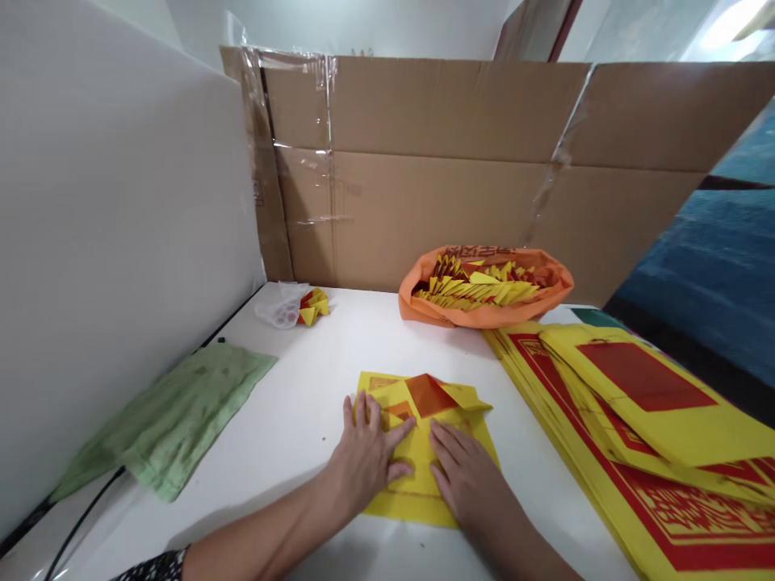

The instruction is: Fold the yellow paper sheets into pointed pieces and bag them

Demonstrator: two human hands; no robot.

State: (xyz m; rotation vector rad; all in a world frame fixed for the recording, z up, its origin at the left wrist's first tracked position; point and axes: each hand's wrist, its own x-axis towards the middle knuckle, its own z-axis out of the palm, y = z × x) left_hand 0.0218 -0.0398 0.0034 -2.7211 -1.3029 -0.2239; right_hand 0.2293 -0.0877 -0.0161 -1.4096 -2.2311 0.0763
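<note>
A yellow paper sheet [436, 512] with red-orange printed patches lies on the white table in front of me, partly folded. Its upper part is turned over, and a raised fold shows a red-orange face near the top. My left hand [369, 448] rests on the left side of the paper with fingers spread. On the right side, my right hand [463, 468] presses down with its fingers stretched out flat. Both hands touch the paper, and parts of it are hidden under them.
An orange bag [427, 315] at the back holds many folded yellow-and-red paper pieces. Stacked yellow-and-red sheets [654, 428] lie at right. A green cloth [182, 411] is at left, near a clear plastic item [282, 307] with a folded paper piece [313, 307]. Cardboard [436, 194] stands behind.
</note>
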